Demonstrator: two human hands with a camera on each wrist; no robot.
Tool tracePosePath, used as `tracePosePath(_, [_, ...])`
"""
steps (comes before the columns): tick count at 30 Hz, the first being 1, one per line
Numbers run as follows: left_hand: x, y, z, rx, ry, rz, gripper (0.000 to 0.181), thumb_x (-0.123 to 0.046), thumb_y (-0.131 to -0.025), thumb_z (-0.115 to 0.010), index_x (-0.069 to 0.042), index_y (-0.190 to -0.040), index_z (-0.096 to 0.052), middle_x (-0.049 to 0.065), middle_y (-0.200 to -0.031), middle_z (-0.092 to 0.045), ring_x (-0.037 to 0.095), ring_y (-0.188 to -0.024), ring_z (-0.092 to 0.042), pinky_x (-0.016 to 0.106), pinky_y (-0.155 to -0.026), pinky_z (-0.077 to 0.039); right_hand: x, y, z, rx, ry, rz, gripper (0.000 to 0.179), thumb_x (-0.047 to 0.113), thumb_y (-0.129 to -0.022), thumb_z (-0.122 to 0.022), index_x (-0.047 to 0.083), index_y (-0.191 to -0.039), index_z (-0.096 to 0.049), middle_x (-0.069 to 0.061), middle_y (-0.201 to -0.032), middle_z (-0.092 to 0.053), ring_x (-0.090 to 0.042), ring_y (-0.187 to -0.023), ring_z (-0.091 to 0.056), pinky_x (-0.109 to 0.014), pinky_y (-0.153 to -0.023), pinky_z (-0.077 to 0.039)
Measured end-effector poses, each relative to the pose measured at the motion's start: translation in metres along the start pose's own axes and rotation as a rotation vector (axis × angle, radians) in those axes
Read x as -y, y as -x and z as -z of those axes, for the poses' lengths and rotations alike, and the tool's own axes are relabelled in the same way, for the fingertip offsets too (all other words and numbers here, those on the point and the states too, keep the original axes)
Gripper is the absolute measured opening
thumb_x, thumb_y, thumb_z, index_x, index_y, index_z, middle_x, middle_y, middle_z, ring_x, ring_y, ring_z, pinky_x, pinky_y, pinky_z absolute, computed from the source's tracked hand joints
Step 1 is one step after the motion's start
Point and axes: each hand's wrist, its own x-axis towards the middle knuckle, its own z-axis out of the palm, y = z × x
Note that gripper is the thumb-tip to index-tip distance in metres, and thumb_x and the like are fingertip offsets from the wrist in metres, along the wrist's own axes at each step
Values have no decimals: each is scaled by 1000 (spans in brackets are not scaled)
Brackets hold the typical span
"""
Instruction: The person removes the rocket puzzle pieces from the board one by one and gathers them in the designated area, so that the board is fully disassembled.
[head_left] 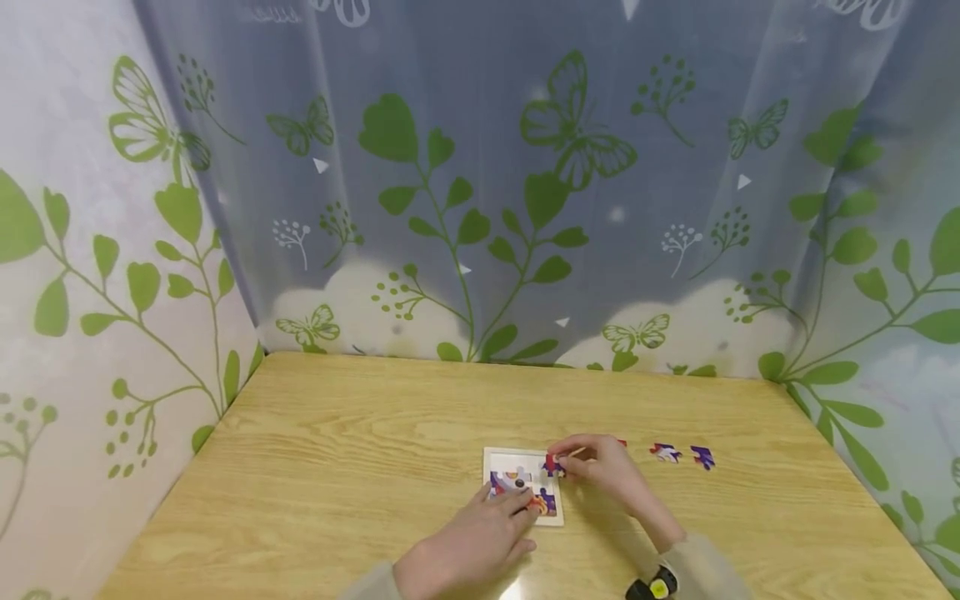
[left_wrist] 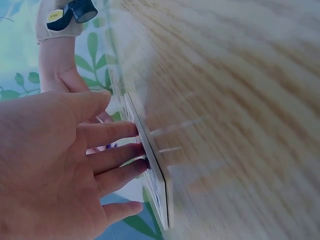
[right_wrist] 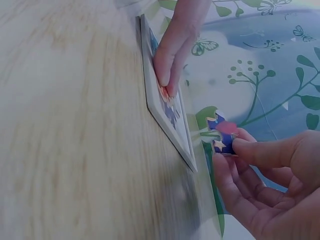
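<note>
A white-framed puzzle board (head_left: 523, 451) lies on the table with several jigsaw pieces set in its lower and left part. My left hand (head_left: 483, 533) rests its fairly straight fingertips on those pieces; the left wrist view shows the same fingers (left_wrist: 117, 162) touching the board's face. Between thumb and fingers, my right hand (head_left: 603, 471) pinches a jigsaw piece (right_wrist: 222, 137), purple and red with a star. In the head view that held piece is over the board's upper right corner. The left palm hides part of the board's lower edge in the head view.
To the right of the board lie loose jigsaw pieces, one white and purple (head_left: 665, 452) and one mostly purple (head_left: 702, 456). A red bit of another shows behind the right hand. The wooden table (head_left: 337, 442) meets patterned curtains (head_left: 480, 208) at its back and sides.
</note>
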Motion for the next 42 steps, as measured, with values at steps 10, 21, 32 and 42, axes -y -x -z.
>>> tracePosePath(10, [0,0,0,-1,-6,8,52,-43,-107,-44,-14,-150,-50,5,-158,-43,22,-145,-41,51,-119,-34,-2,12,22,-15,-71,-34,21,6,-98,-65,-2,-116,-73,-20,-112,-71,-22,-89,-69,-35,-74,-63])
tracePosePath(21, [2,1,-4,-1,6,4,52,-42,-108,-43,-13,-151,-49,6,-159,-40,22,-147,-39,50,-120,-32,-10,31,60,-70,-45,-81,30,18,-100,-65,-2,-123,-70,-17,-118,-71,-23,-93,-70,-40,-82,-62])
tracePosePath(32, [3,1,-7,-18,-7,-24,51,-41,-108,-43,-12,-150,-50,6,-159,-41,21,-147,-39,51,-118,-35,-26,53,99,-155,-37,-112,36,16,-100,-66,-8,-126,-65,-22,-120,-70,-10,-89,-71,-37,-83,-61])
tracePosePath(42, [2,2,-6,-23,3,-35,51,-39,-109,-43,-11,-150,-49,7,-159,-41,22,-147,-39,51,-118,-35,-50,71,130,-237,-60,-126,35,4,-99,-64,-19,-125,-59,-5,-105,-75,-2,-85,-70,-29,-78,-62])
